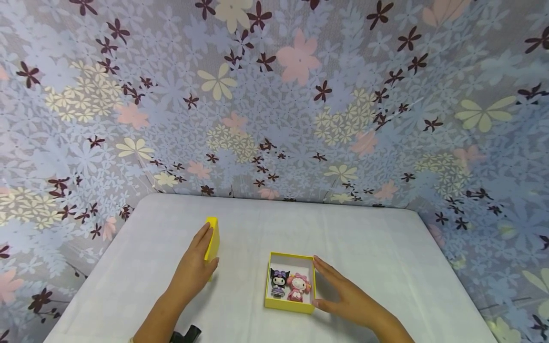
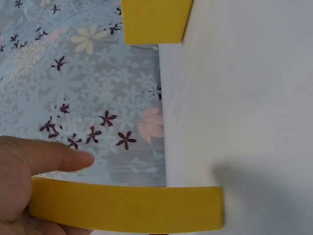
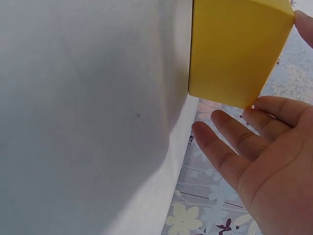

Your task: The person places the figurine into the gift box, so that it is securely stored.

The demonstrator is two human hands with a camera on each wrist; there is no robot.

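An open yellow box [image 1: 289, 307] with a white inside lies on the white table. Two small figures are in it side by side, a black and purple one [image 1: 279, 283] and a pink one [image 1: 298, 287]. My right hand [image 1: 349, 300] spans the box's right side, thumb at the near corner and a fingertip at the far corner. The other fingers stretch out loosely beside it in the right wrist view. To the left, my left hand [image 1: 193, 271] holds a yellow box lid [image 1: 213, 243] on its edge, thumb on one side and fingers on the other.
The white-covered table [image 1: 253, 224] stretches beyond both hands to a flower-patterned wall covering [image 1: 274, 119]. A black object [image 1: 188, 334] shows at the bottom edge next to the left forearm.
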